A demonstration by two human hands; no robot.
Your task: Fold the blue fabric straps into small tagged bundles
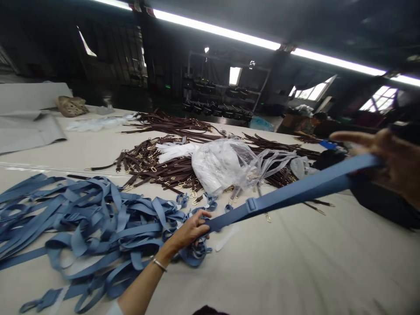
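A blue webbing strap [295, 190] with a slide buckle [251, 204] is stretched between my two hands, rising toward the right. My left hand [193, 228] pinches its lower end, just beside a heap of blue straps [108, 232]. At the right side, blurred by motion, my right hand [387, 162] has the strap's other end looped over it, the index finger pointing out to the left. Under my left hand lie blue strap ends with hooks [196, 253], partly hidden.
Behind the straps, dark brown straps with gold clasps [157, 168] lie piled on the pale table [295, 267]. On them rest a clear plastic bag [219, 164] and white gloves [175, 151]. A person [310, 124] is at the far right, and dark cloth [383, 197] lies at right.
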